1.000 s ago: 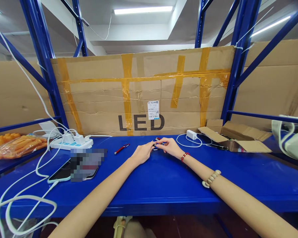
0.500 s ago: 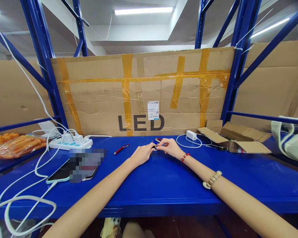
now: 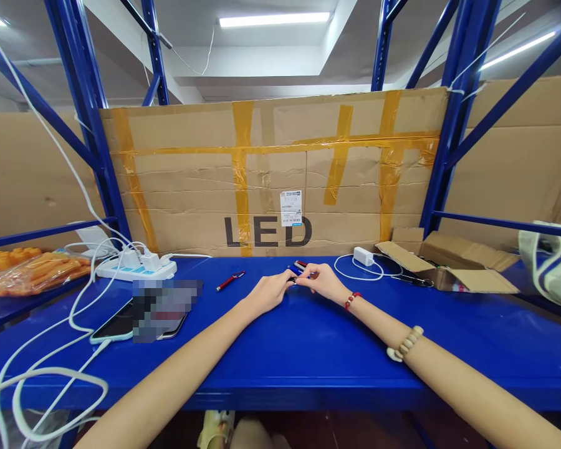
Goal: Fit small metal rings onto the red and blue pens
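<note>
My left hand and my right hand meet fingertip to fingertip above the blue shelf top. Both are closed in a pinch on something small and dark between them. The fingers cover most of it, so its kind does not show. Just behind the fingertips lie slim pen-like things, one blue and one red, partly hidden by the hands. A red pen with a silvery clip lies apart, to the left of my left hand. A red bead bracelet circles my right wrist.
At left are a white power strip with plugs, looping white cables, a phone and a bag of orange items. At right, a charger and an open carton. A large cardboard panel stands behind.
Both hands stay together with only slight finger movement. The whole view has shifted a little, so everything sits slightly further right.
</note>
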A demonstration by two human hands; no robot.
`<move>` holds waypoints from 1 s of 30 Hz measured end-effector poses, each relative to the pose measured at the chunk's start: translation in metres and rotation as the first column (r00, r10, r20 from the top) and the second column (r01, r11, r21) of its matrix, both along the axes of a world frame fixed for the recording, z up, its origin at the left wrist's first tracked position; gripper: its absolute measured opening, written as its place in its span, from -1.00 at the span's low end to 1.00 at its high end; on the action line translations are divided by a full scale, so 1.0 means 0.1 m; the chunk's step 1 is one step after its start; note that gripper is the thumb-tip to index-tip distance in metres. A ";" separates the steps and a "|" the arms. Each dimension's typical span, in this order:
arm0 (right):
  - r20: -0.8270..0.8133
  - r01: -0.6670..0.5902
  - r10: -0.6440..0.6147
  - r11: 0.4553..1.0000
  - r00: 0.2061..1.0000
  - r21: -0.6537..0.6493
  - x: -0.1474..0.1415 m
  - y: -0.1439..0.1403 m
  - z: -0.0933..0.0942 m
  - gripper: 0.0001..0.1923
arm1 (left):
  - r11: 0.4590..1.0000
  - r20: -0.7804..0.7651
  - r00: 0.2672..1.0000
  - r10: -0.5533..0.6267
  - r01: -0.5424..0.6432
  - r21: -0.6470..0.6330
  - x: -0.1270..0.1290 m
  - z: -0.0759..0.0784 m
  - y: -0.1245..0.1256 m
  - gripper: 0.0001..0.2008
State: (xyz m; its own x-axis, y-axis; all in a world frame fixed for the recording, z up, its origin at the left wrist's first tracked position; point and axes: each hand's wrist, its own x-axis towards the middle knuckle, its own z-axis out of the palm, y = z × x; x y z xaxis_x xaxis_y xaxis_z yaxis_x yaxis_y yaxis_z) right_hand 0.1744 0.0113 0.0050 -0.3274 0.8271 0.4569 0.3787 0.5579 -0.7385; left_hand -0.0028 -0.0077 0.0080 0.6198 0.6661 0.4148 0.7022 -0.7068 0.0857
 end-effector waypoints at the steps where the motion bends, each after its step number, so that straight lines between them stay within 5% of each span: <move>1: 0.007 0.007 -0.007 1.000 1.000 -0.011 0.00 -0.01 0.00 -0.64 | 1.000 0.003 1.000 0.000 0.000 -0.001 0.00 0.00 0.00 -0.81; 30: 0.161 0.080 -0.073 0.996 0.984 -0.039 -0.03 0.01 -0.01 -0.57 | 0.984 -0.115 0.978 0.176 -0.173 0.033 0.03 0.00 -0.02 -0.78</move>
